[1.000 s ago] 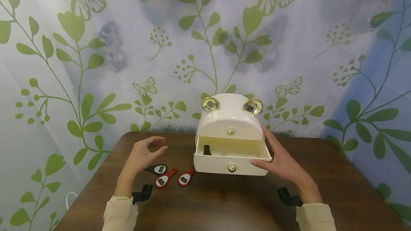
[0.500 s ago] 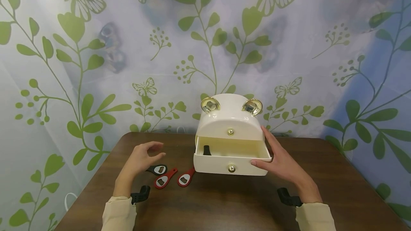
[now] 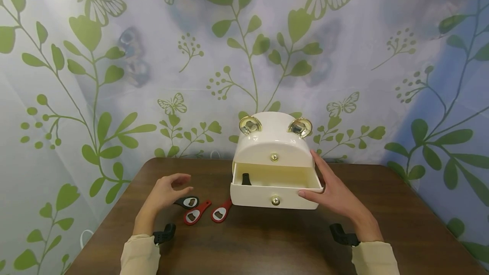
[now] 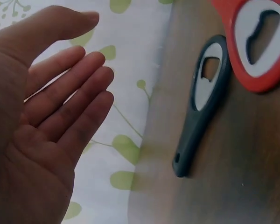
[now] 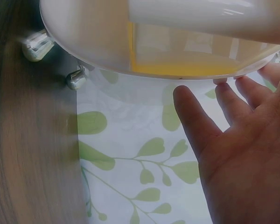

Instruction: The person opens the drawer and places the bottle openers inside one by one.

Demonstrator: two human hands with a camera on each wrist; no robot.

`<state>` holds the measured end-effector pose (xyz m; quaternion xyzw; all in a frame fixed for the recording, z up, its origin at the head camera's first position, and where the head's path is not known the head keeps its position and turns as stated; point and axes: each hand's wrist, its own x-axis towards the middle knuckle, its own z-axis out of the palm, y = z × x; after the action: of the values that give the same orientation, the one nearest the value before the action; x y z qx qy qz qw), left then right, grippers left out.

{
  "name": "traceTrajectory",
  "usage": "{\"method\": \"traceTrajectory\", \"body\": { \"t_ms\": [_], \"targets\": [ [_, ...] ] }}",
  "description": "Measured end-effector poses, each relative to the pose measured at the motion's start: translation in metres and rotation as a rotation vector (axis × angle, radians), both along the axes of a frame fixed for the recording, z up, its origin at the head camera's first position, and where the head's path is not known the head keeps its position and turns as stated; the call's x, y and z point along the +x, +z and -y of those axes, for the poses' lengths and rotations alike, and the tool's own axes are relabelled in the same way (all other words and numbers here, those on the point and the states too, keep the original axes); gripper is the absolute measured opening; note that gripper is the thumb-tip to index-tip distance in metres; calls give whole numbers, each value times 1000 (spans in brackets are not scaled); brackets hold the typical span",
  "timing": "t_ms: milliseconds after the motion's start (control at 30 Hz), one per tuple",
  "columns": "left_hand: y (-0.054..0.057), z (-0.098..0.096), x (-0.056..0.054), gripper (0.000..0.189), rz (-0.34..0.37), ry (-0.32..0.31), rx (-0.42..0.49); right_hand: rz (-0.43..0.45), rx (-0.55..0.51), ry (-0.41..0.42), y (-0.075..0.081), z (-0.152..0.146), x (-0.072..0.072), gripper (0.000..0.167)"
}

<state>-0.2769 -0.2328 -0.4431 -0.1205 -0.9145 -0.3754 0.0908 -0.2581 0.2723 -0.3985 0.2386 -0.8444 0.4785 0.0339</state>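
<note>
A small white chest of drawers with gold ear-shaped pieces stands on the table, its lower drawer pulled out. My right hand holds it at the right side: the thumb lies over the drawer's front corner, fingers along the body. Inside the drawer shows a black handle; its other end is hidden. My left hand hovers with nothing in it, fingers loosely bent, beside a black bottle opener. Two red bottle openers lie to its right, one partly behind the drawer.
The brown wooden table ends at the back against a hanging cloth with green leaves and butterflies. In the right wrist view, gold feet show under the chest.
My left hand has drifted a little left and down, away from the chest, still holding nothing. The right hand, the chest and the bottle openers have stayed in place.
</note>
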Motion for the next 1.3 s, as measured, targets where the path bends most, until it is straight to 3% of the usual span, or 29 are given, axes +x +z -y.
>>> {"method": "traceTrajectory", "body": {
  "t_ms": [567,733,1300],
  "targets": [
    [-24,17,-5,46,70,-97,28,0,-17,15,-1,-1,-2,113],
    [-32,18,-4,49,124,-138,32,2,-17,14,-1,-1,-1,113],
    [-39,20,-4,57,154,-264,-21,-8,-1,2,-2,0,-3,114]
  ]
}}
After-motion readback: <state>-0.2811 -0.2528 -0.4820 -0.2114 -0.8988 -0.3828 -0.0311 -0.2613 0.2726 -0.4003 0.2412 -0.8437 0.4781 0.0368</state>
